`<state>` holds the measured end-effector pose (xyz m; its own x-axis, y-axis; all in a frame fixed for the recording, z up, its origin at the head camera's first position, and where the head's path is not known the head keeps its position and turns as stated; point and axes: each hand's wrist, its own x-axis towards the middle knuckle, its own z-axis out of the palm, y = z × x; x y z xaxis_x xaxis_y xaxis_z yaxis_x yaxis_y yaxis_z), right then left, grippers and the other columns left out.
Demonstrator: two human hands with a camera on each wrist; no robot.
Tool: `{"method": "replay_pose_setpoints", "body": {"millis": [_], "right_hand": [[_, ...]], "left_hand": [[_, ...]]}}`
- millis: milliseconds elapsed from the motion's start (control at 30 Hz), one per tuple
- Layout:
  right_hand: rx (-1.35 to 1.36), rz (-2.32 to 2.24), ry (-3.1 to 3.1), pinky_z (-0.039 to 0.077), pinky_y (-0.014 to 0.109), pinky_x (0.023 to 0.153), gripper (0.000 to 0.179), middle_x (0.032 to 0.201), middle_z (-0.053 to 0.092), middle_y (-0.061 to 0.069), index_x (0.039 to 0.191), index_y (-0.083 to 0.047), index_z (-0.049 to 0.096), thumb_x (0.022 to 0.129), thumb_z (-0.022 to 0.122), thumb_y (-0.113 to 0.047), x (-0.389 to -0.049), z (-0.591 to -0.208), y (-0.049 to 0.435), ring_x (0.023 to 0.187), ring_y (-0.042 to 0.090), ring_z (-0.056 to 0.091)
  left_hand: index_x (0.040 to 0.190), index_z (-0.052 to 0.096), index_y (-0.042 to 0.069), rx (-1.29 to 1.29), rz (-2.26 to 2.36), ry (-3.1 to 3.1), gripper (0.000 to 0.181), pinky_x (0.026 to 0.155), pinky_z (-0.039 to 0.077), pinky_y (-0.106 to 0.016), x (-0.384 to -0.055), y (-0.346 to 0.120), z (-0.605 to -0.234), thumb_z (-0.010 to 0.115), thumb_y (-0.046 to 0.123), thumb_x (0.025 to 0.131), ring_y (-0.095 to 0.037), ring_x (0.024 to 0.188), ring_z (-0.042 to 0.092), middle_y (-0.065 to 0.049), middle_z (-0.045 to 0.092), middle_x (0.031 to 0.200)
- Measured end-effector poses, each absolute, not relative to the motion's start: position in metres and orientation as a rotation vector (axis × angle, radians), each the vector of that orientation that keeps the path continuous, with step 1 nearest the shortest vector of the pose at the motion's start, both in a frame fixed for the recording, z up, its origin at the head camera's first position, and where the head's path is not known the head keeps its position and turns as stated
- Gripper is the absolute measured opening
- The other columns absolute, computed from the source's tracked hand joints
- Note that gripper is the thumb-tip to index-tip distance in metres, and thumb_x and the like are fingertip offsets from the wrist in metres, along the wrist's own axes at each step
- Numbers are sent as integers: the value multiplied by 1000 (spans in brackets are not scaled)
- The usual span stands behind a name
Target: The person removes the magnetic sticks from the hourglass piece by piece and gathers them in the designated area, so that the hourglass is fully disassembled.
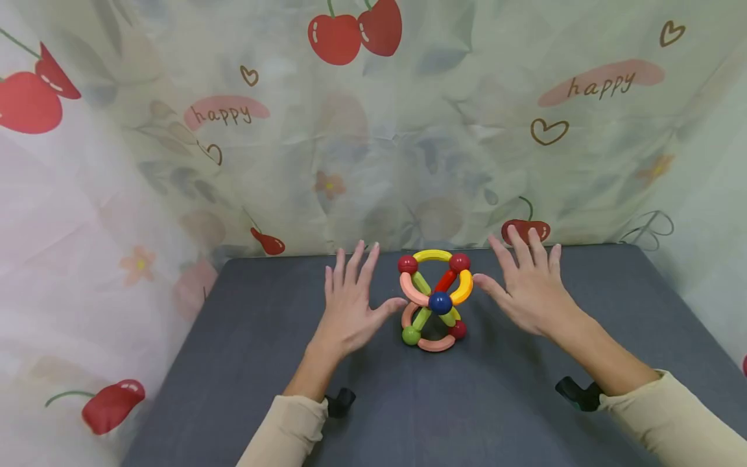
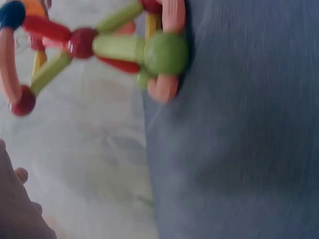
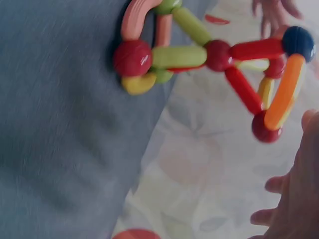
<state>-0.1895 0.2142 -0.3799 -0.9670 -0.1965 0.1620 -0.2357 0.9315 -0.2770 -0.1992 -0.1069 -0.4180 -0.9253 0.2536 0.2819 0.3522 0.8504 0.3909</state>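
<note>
A toy built of magnetic rods and balls (image 1: pixel 440 303) stands upright on the table, a ring at its top and another at its base joined by crossing rods. Its left side has a green ball (image 2: pixel 166 53) at the foot; a dark red ball (image 3: pixel 132 58) sits low on the other side. My left hand (image 1: pixel 353 311) hovers to the left of the toy with fingers spread, its thumb pointing toward it. On the opposite side my right hand (image 1: pixel 533 292) is held up, fingers spread and thumb near the upper ring. Neither hand holds anything.
The toy stands on a dark grey tabletop (image 1: pixel 245 389). Behind the table hangs a printed cloth (image 1: pixel 397 162) with cherries and hearts, continuing down the left side. A black strap (image 1: pixel 579 394) is on the right wrist, another black strap (image 1: pixel 341 403) on the left.
</note>
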Motion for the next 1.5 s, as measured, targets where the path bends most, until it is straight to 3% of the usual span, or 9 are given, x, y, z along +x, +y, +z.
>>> {"method": "replay_pose_setpoints", "body": {"millis": [167,300,500,600,733,867,1033,1167,1500], "right_hand": [[355,544,-2981,9,78,118,84,168,14,26,163,-10,23,102,34,-67,-183,-379,198,154,52,6],[349,639,-2999,27,71,116,80,161,29,26,158,-4,32,105,34,-63,-179,-381,184,148,50,24],[281,842,-3000,54,52,91,69,128,58,20,137,1,55,105,41,-59,-179,-381,171,111,34,55],[247,898,-2973,52,37,76,56,108,61,14,121,-2,62,105,47,-53,-181,-382,167,91,25,57],[214,988,-2939,44,30,64,47,89,57,10,114,-2,60,106,50,-47,-184,-382,163,74,21,52],[178,1088,-2919,42,30,61,44,85,53,10,114,-1,57,107,49,-43,-188,-385,160,70,21,50],[124,1156,-2913,41,30,60,40,86,52,11,113,0,55,108,45,-39,-189,-390,157,69,22,49],[92,1186,-2928,38,30,57,42,81,49,10,105,-2,53,109,39,-41,-190,-392,153,64,22,46],[35,1146,-2868,37,30,54,42,76,47,10,97,-3,49,109,34,-40,-186,-393,149,59,21,44]], "left_hand": [[163,-6,41,-570,-885,-2789,105,125,2,-69,-194,-88,-424,27,96,80,-32,162,-4,12,-4,173],[161,-11,43,-666,-1146,-2731,109,125,1,-67,-194,-77,-426,35,95,77,-25,162,1,16,-6,172],[158,-11,50,-694,-1535,-2659,109,119,19,-74,-193,-64,-422,59,82,80,-30,159,11,12,6,171],[157,-10,51,-663,-1619,-2629,110,117,31,-69,-192,-59,-422,66,76,81,-27,155,22,10,12,167],[160,-5,46,-617,-1660,-2571,114,115,43,-50,-192,-52,-425,74,67,80,-18,145,34,4,19,160],[159,9,39,-606,-1810,-2462,109,106,53,-34,-195,-45,-433,83,50,80,-14,135,48,0,23,153],[155,12,31,-703,-2079,-2310,101,98,57,-26,-200,-42,-441,83,33,83,-20,125,63,-13,50,142],[157,11,24,-725,-2076,-2295,105,97,56,-23,-201,-44,-443,83,37,82,-20,113,67,-13,63,127],[157,12,22,-750,-2054,-2252,109,93,58,-23,-204,-42,-447,80,51,77,-17,105,69,-12,64,120]]}}
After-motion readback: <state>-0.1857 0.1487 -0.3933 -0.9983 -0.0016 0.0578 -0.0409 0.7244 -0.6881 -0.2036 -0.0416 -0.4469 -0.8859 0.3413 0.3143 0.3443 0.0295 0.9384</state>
